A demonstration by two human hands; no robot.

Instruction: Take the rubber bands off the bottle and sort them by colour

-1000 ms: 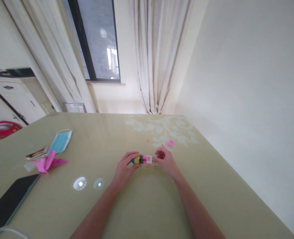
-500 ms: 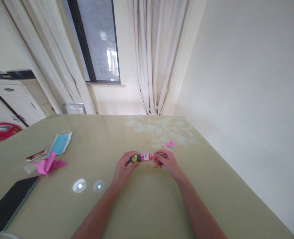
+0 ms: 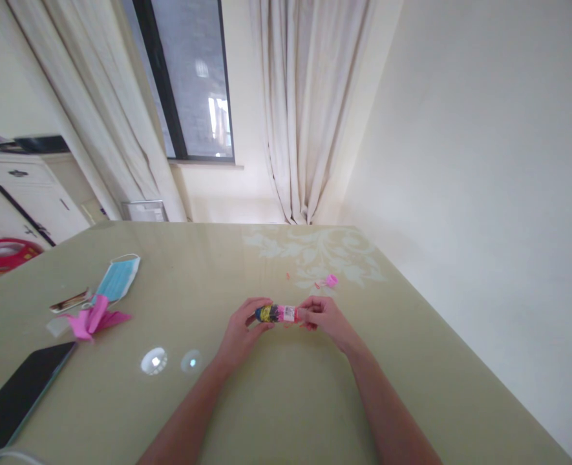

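Observation:
A small clear bottle of coloured rubber bands (image 3: 276,314) lies sideways between my hands, just above the table. Its bands run from blue and yellow through black to pink and red, and a white label sits near the red end. My left hand (image 3: 245,323) grips the blue end between thumb and fingers. My right hand (image 3: 325,318) is closed on the red end, covering the mouth; whether a loose band is between its fingers is hidden. Beyond the right hand lies a pink cap (image 3: 331,281), with a few loose red-orange rubber bands (image 3: 317,285) nearby.
On the left of the table (image 3: 276,400) lie a pink folded paper bird (image 3: 92,320), a blue face mask (image 3: 118,279), a narrow packet (image 3: 70,301) and a dark phone-like slab (image 3: 21,394). A white wall (image 3: 484,194) runs along the right edge.
The bottle has shifted slightly right and nearer to me, its label turning a little. My right fingers now cover more of its red end.

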